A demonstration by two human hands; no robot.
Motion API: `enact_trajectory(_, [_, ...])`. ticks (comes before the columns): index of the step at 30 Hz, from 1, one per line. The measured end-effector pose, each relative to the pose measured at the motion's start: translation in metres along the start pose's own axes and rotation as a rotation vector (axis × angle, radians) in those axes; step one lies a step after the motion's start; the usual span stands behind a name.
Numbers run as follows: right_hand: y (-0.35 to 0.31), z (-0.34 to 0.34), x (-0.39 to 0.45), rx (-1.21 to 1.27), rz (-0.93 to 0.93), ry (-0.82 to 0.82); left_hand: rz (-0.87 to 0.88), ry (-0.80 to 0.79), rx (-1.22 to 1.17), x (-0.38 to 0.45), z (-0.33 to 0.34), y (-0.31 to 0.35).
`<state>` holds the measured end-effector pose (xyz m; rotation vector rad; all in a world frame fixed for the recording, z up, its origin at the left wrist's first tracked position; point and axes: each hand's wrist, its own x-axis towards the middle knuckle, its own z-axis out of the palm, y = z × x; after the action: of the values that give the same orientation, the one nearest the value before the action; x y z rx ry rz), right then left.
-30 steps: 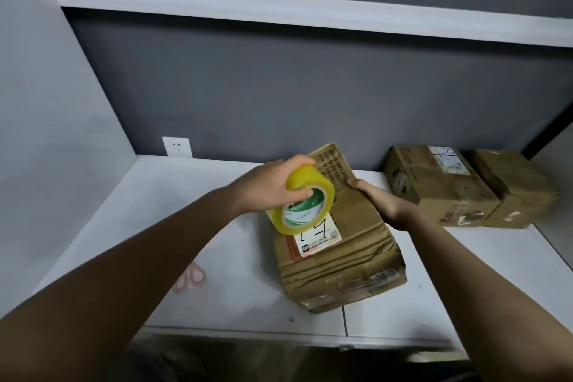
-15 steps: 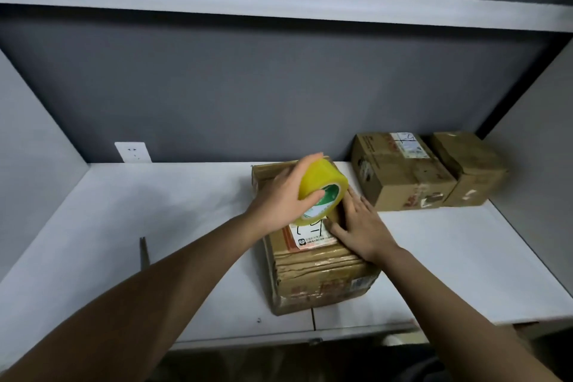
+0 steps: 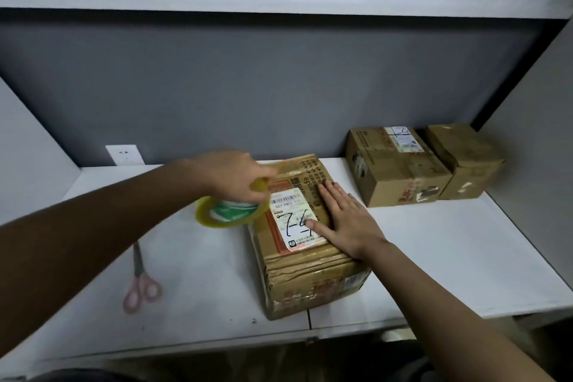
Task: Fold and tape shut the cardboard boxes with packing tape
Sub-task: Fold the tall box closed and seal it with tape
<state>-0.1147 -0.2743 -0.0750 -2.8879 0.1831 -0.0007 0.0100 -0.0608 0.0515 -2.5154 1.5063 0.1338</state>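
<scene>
A: Nearest on the white surface (image 3: 434, 257)?
B: Pink-handled scissors (image 3: 141, 282), left. Cardboard box (image 3: 310, 276) at centre, flaps down.
A: Hands?
B: Right hand (image 3: 344, 220) flat on box top, fingers straight. Left hand (image 3: 231, 175) in curled grip on yellow tape roll (image 3: 229, 211), at box's left edge.
A: Farther back?
B: Two more boxes (image 3: 397, 170), touching, against grey wall.

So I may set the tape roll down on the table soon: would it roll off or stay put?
The tape roll is a round ring, so on its edge it would probably roll. Laid flat it should stay. The left hand holds it with few fingers, so it is likely light.
</scene>
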Motion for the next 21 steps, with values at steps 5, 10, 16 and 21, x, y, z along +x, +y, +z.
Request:
enact_trajectory(5, [-0.007,0.001,0.0,-0.025,-0.008,-0.021,-0.014,-0.136,0.141,-0.011,0.014,-0.003])
enact_trajectory(10, [-0.016,0.0,0.0,-0.119,0.031,-0.017,-0.05,-0.065,0.068,-0.011,0.014,-0.006])
enact_trajectory(16, [-0.053,0.011,0.003,-0.099,-0.014,-0.021,-0.206,0.146,-0.079,-0.021,0.019,-0.001])
enact_trajectory(21, [-0.081,0.014,0.005,-0.012,-0.175,-0.078,-0.195,0.089,-0.052,-0.004,0.014,0.006])
